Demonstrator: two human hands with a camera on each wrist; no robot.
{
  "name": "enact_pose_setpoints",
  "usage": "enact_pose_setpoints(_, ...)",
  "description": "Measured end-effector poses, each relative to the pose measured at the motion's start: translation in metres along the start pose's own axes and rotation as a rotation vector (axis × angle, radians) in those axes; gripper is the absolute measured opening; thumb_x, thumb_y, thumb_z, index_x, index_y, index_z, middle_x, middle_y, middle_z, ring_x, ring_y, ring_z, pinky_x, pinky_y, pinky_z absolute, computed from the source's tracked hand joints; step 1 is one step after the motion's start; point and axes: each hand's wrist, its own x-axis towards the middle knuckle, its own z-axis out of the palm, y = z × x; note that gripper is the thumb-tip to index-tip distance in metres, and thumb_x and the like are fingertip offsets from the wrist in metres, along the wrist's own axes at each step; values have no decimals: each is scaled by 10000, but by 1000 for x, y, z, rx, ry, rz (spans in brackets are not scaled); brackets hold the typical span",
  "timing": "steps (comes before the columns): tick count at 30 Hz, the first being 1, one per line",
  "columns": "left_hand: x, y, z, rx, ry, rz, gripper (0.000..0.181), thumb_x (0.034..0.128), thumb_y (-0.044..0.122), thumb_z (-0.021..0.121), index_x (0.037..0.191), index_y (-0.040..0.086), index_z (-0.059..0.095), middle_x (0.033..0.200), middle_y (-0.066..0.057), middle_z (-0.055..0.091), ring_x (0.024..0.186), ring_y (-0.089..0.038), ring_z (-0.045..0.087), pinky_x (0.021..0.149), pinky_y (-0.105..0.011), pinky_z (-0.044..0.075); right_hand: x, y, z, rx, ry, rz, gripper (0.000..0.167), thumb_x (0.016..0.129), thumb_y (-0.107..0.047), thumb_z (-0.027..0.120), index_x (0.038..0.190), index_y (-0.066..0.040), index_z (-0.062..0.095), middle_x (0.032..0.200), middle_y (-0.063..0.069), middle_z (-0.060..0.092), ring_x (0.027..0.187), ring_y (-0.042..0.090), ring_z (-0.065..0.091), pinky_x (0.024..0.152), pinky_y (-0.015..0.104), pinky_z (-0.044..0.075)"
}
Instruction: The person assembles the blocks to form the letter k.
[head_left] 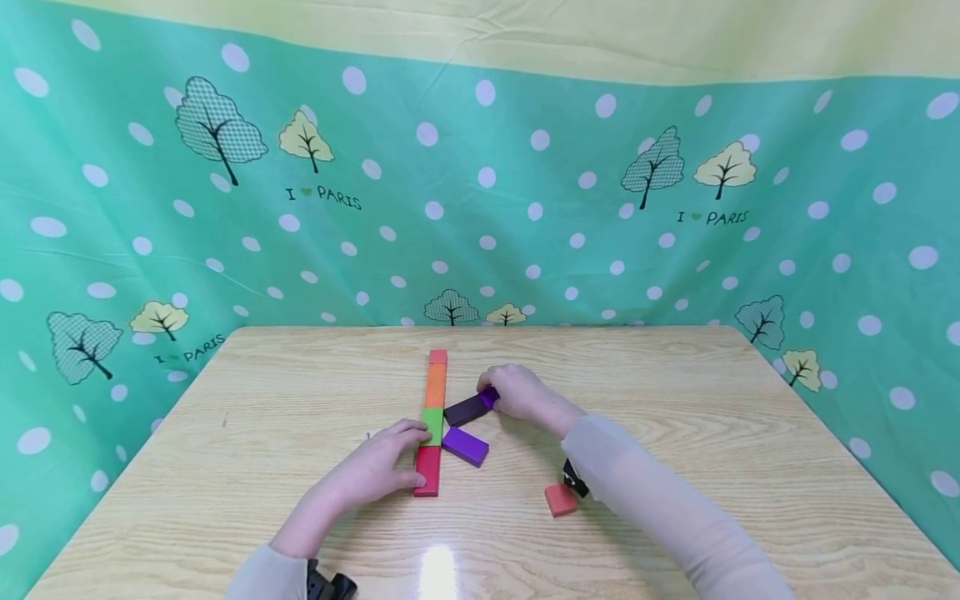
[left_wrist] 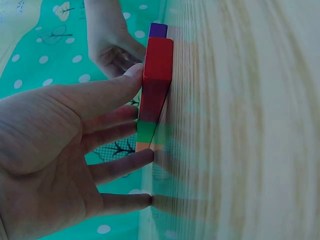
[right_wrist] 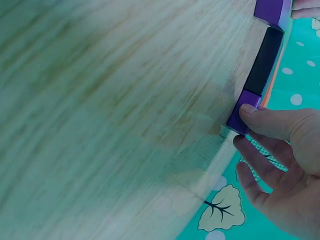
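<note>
A straight row of blocks runs away from me: a red block (head_left: 427,477) nearest, then a green block (head_left: 432,425), an orange block (head_left: 435,385) and a small coral-red block (head_left: 438,356) at the far end. My left hand (head_left: 381,467) lies along the row's left side, thumb against the red block, fingers spread and fairly straight by the green one. To the right, a black block (head_left: 465,411) slants out from the row. At its outer end my right hand (head_left: 519,393) pinches a small purple block (right_wrist: 245,111). A longer purple block (head_left: 465,447) lies angled beside the row.
A loose coral-red block (head_left: 560,500) sits on the wooden table (head_left: 300,367), near the right forearm. Behind and at both sides hangs a green dotted cloth (head_left: 480,200). Each wrist carries a small black device.
</note>
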Motion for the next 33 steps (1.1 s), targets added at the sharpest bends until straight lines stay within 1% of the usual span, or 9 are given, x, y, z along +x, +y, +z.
enact_pose_setpoints(4, 0, 0, 0, -1, -4, -13, 538, 759, 187, 719, 1240, 35, 531, 1322, -114, 472, 1225, -333, 433, 1022, -469, 371, -1, 0, -1, 3, -11, 6, 399, 737, -16, 698, 1117, -113, 628, 1143, 58, 621, 1084, 246, 562, 969, 365, 438)
enact_pose_setpoints(7, 0, 0, 0, 1, -6, -19, 539, 761, 191, 718, 1244, 40, 530, 1324, -108, 472, 1228, -329, 432, 1021, -468, 373, -2, 1, -2, -3, -6, 2, 402, 740, -22, 693, 1125, -110, 620, 1165, 61, 602, 1097, 245, 554, 976, 368, 433)
enact_pose_setpoints(12, 0, 0, -1, 0, -5, -14, 536, 762, 183, 716, 1241, 34, 530, 1323, -117, 471, 1225, -336, 431, 1022, -474, 370, -7, 3, -5, 12, 4, 7, 398, 737, -16, 687, 1120, -97, 619, 1140, 58, 607, 1077, 235, 563, 966, 362, 441)
enact_pose_setpoints(14, 0, 0, -1, -1, -5, -13, 534, 762, 182, 715, 1241, 33, 530, 1324, -120, 469, 1225, -339, 431, 1022, -474, 370, -10, 4, -7, 41, 8, 12, 396, 728, 6, 677, 1110, -83, 623, 1119, 68, 614, 1062, 244, 568, 955, 371, 448)
enact_pose_setpoints(16, 0, 0, -1, -1, -5, -12, 535, 762, 180, 716, 1241, 32, 529, 1323, -120, 469, 1224, -339, 431, 1021, -474, 371, -14, 5, -9, 75, 7, 23, 397, 721, 11, 677, 1106, -74, 624, 1102, 79, 619, 1047, 256, 572, 942, 388, 456)
enact_pose_setpoints(20, -1, 0, -1, 1, -7, -15, 539, 760, 183, 719, 1242, 34, 529, 1325, -117, 468, 1224, -340, 432, 1018, -477, 372, -21, 7, -13, 138, -4, 51, 344, 759, -24, 670, 1098, -61, 629, 1079, 98, 624, 1015, 263, 582, 910, 407, 472)
enact_pose_setpoints(24, -1, 0, -1, 1, -7, -13, 542, 756, 187, 721, 1240, 34, 530, 1323, -116, 469, 1223, -342, 432, 1014, -483, 374, -30, 11, -16, 167, -9, 66, 304, 783, -50, 661, 1086, -57, 635, 1066, 93, 634, 985, 252, 591, 879, 393, 489)
enact_pose_setpoints(31, 0, -1, 0, 8, -2, -5, 537, 760, 185, 717, 1239, 30, 530, 1320, -126, 471, 1219, -344, 437, 1019, -478, 371, -53, 15, -20, 209, -57, 80, 308, 777, -92, 678, 1082, -76, 638, 1026, 53, 651, 953, 211, 595, 859, 367, 497)
enact_pose_setpoints(33, 0, -1, 0, 7, -2, -3, 538, 757, 186, 719, 1237, 29, 531, 1319, -127, 472, 1217, -346, 437, 1017, -482, 372, -61, 16, -21, 234, -64, 71, 297, 773, -84, 678, 1067, -75, 642, 1002, 47, 652, 933, 203, 593, 847, 361, 498)
